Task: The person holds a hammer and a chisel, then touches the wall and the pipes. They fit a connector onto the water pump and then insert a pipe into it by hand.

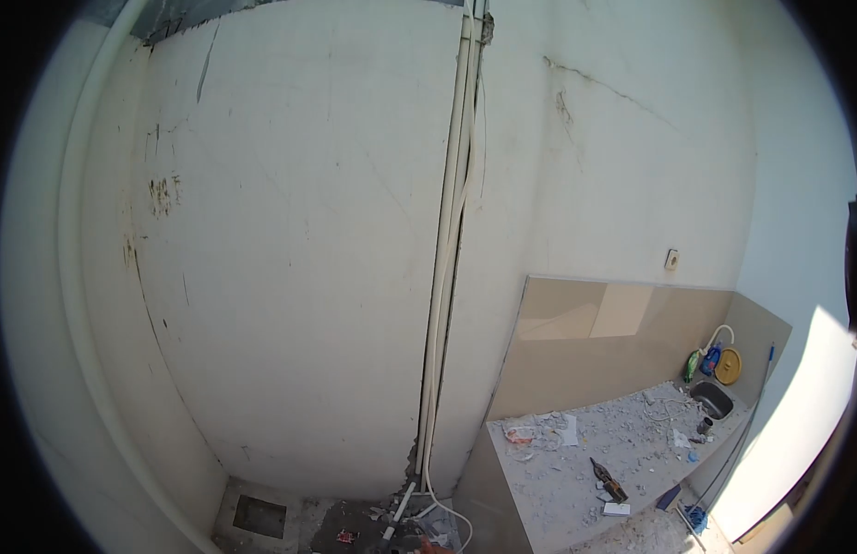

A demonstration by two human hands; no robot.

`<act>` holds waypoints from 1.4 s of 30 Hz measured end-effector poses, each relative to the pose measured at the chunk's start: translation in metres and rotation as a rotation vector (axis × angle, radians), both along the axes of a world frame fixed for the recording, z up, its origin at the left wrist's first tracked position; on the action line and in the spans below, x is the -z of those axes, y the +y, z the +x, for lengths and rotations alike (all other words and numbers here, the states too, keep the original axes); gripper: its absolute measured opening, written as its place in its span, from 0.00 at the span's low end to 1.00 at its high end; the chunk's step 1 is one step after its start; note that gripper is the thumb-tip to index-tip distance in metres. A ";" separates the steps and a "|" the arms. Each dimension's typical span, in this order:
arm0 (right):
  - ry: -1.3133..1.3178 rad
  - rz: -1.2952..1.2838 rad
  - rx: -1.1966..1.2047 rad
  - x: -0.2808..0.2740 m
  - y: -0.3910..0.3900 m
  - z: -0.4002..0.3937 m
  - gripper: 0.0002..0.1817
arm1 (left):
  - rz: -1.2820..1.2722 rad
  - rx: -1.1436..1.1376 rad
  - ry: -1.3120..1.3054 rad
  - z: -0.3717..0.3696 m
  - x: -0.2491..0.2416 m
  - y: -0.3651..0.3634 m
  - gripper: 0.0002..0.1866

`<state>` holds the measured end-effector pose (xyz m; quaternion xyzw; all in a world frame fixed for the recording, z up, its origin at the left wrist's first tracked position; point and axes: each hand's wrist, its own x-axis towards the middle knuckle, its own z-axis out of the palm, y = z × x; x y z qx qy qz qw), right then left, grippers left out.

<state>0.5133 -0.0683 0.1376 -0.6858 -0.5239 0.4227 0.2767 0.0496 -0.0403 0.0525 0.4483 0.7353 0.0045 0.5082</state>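
Observation:
Neither of my hands can be made out. At the bottom edge a small reddish-brown patch [434, 547] shows, too cut off to name. Close to it, pale pipes [399, 511] and broken rubble lie on the floor at the foot of a wall channel. Long white pipes [444, 249] run up this channel from floor to ceiling, and a loose white hose [464, 523] curls out at its base. On the rubble-strewn counter [549, 494] to the right lies a dark power tool [609, 480], beside a small white box [617, 509].
A sink [712, 400] is set in the counter's far end, with bottles [711, 358] and a round yellow lid [728, 367] behind it. A wall socket [671, 259] sits above the tiles. There is a square floor recess [259, 517] at lower left. A long pole [747, 429] leans at right.

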 end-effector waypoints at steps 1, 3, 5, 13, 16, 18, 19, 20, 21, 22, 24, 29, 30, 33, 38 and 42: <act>-0.020 0.047 -0.045 -0.011 -0.013 -0.004 0.27 | -0.027 0.009 0.029 -0.009 0.019 -0.019 0.18; -0.242 0.310 -0.228 -0.062 -0.043 -0.013 0.24 | -0.066 0.056 0.095 -0.029 0.063 -0.057 0.18; 0.007 0.154 0.021 -0.071 -0.052 -0.015 0.20 | -0.092 0.160 0.163 -0.047 0.091 -0.095 0.19; 0.057 -0.020 0.259 -0.029 -0.103 0.011 0.17 | 0.010 -0.074 -0.143 -0.052 0.021 -0.150 0.14; 0.006 -0.050 0.277 -0.003 -0.130 0.026 0.18 | -0.028 0.044 -0.089 -0.051 0.002 -0.154 0.16; -0.113 -0.172 0.258 0.024 -0.152 0.036 0.18 | -0.001 0.100 -0.091 -0.056 -0.001 -0.159 0.17; -0.173 -0.226 0.248 0.042 -0.163 0.041 0.19 | 0.015 0.094 -0.102 -0.058 -0.001 -0.162 0.18; -0.295 -0.180 0.164 0.069 -0.178 0.048 0.18 | 0.032 0.088 -0.114 -0.062 0.000 -0.165 0.18; -0.417 -0.131 0.078 0.101 -0.200 0.054 0.18 | -0.032 0.038 -0.108 -0.058 -0.008 -0.159 0.17; -0.538 -0.081 -0.011 0.123 -0.222 0.058 0.18 | -0.056 0.014 -0.114 -0.059 -0.011 -0.156 0.16; -0.537 -0.288 -0.024 0.141 -0.260 0.061 0.18 | -0.067 -0.008 -0.135 -0.060 -0.018 -0.150 0.14; -0.062 -1.003 0.254 0.148 -0.329 0.062 0.38 | -0.244 -0.422 -0.136 -0.051 -0.041 -0.124 0.11; -0.006 -1.069 0.328 0.147 -0.337 0.059 0.38 | -0.237 -0.409 -0.125 -0.051 -0.042 -0.120 0.11; 0.009 -1.015 0.324 0.114 -0.338 0.045 0.31 | -0.220 -0.382 -0.107 -0.052 -0.045 -0.109 0.12; -0.175 -0.797 0.081 0.098 -0.302 0.034 0.31 | -0.235 -0.317 -0.068 -0.044 -0.057 -0.094 0.14; -0.443 -0.497 -0.113 0.129 -0.291 0.033 0.35 | -0.231 -0.200 -0.032 -0.034 -0.066 -0.089 0.15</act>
